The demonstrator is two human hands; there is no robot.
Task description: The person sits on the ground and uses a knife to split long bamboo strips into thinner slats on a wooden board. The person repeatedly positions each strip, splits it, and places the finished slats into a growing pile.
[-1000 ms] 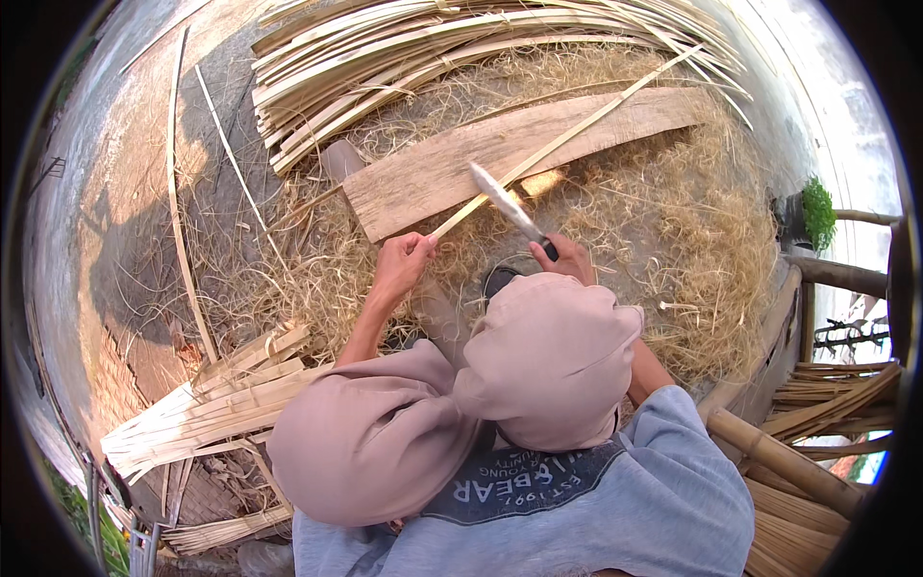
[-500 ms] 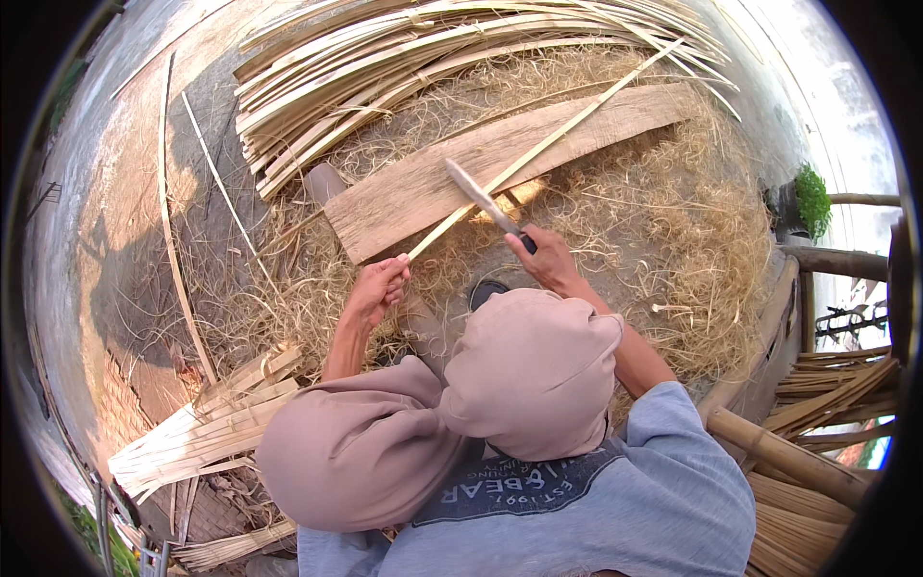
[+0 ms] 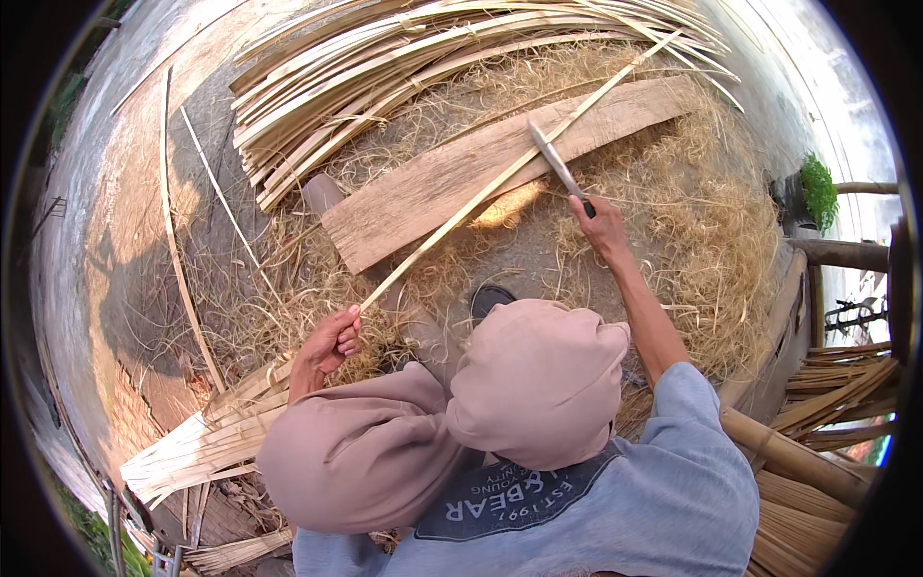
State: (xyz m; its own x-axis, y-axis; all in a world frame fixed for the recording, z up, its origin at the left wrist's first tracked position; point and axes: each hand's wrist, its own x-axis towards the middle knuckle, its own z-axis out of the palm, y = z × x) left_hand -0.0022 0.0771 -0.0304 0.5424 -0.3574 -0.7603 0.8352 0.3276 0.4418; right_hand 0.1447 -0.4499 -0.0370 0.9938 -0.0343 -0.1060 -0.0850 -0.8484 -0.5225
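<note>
My left hand [image 3: 334, 338] is closed on the near end of a long, thin bamboo strip [image 3: 450, 229]. The strip slants away to the upper right, across a wide wooden plank [image 3: 423, 195]. In my right hand [image 3: 601, 227] is the dark handle of a knife [image 3: 553, 154]. Its pale blade points up and to the left and meets the strip over the plank; whether the edge bites into it I cannot tell. My right arm is stretched forward, while my left hand stays close to my knee.
A large bundle of bamboo strips [image 3: 385, 77] lies beyond the plank. Curly shavings [image 3: 683, 260] cover the ground around it. More split strips [image 3: 202, 438] lie at my left. A bamboo pole [image 3: 793, 452] and further strips [image 3: 803, 524] are at the right. A green plant [image 3: 819, 192] stands far right.
My right hand has moved the knife forward and to the right along the strip. My left hand has drawn back toward me and left, still gripping the strip's end.
</note>
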